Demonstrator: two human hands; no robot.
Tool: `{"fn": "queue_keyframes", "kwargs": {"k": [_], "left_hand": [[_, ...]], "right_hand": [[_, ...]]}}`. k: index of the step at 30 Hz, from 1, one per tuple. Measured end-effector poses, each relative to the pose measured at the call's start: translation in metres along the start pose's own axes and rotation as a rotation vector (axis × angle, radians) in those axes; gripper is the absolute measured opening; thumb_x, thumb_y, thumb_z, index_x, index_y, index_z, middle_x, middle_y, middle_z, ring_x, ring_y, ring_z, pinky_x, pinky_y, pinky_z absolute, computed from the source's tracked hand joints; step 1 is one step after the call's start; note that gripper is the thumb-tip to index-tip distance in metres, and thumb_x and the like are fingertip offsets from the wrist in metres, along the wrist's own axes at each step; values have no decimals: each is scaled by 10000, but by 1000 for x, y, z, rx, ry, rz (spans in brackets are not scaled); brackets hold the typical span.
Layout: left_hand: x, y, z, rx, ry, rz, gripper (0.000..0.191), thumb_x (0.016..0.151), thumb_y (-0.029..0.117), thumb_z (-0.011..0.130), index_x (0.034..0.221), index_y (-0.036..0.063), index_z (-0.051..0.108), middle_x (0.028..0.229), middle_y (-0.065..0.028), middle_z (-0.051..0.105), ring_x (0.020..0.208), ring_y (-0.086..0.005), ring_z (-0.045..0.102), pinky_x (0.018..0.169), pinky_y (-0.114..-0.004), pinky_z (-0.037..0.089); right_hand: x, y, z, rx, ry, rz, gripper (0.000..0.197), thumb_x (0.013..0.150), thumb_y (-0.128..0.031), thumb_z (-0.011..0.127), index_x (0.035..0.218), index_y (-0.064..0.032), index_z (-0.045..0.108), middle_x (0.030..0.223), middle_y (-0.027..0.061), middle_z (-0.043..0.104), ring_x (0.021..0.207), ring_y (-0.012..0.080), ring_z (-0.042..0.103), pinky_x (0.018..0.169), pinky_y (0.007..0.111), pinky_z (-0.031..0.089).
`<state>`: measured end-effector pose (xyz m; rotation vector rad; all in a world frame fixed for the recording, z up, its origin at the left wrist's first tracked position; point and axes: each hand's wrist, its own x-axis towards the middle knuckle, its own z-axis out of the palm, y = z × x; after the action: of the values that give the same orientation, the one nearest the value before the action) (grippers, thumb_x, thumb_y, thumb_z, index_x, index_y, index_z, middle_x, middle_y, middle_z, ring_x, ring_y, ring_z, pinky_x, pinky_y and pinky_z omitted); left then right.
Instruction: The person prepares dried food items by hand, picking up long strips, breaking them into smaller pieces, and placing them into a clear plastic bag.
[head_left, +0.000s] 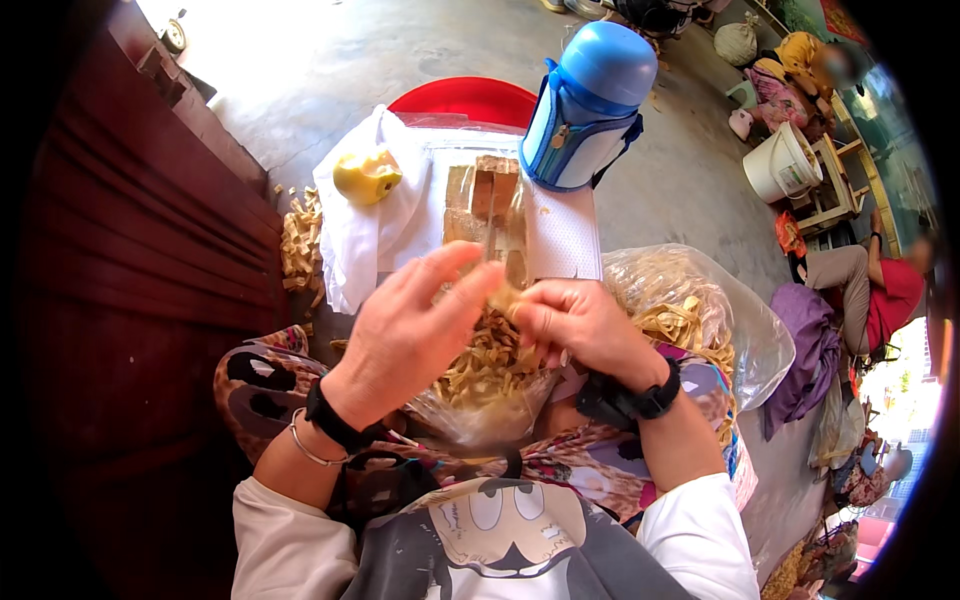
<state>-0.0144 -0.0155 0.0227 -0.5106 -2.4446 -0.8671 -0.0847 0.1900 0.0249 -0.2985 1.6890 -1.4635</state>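
Observation:
My right hand (581, 322) pinches a small pale strip (505, 295), which looks like dried plant material and is blurred. Close by on the left, my left hand (420, 330) has its fingers partly spread, with the tips right at the strip. Whether they grip it is unclear from the blur. Below both hands, a clear plastic bag (480, 427) in my lap holds many folded yellowish pieces (491, 360). To the right, a larger clear plastic bag (750, 349) contains long flat strips (679, 322) of similar colour.
Ahead, a low stand bears tape-covered wooden blocks (495, 191), a white cloth (349, 255), a bitten yellow-green fruit (366, 176) and a blue bottle (592, 105). A red round rim (465, 97) shows behind. Dark red door (157, 300) at left; seated people and a white bucket (780, 163) at right.

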Motion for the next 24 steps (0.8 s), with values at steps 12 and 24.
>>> {"fn": "queue_keyframes", "kwargs": {"k": [12, 24], "left_hand": [[-3, -27, -16, 219, 161, -19, 254, 747, -45, 624, 991, 28, 631, 927, -83, 634, 759, -253, 640, 627, -328, 516], [1, -21, -19, 162, 309, 106, 305, 695, -60, 682, 992, 5, 656, 909, -98, 625, 763, -246, 622, 630, -321, 511]], "right_hand": [[-13, -12, -22, 47, -325, 107, 240, 909, -224, 594, 1083, -61, 624, 855, -29, 641, 661, 8, 528, 473, 144, 367], [-21, -6, -15, 228, -273, 63, 186, 896, -157, 602, 989, 4, 604, 804, 71, 642, 600, 83, 590, 440, 169, 422]]}}
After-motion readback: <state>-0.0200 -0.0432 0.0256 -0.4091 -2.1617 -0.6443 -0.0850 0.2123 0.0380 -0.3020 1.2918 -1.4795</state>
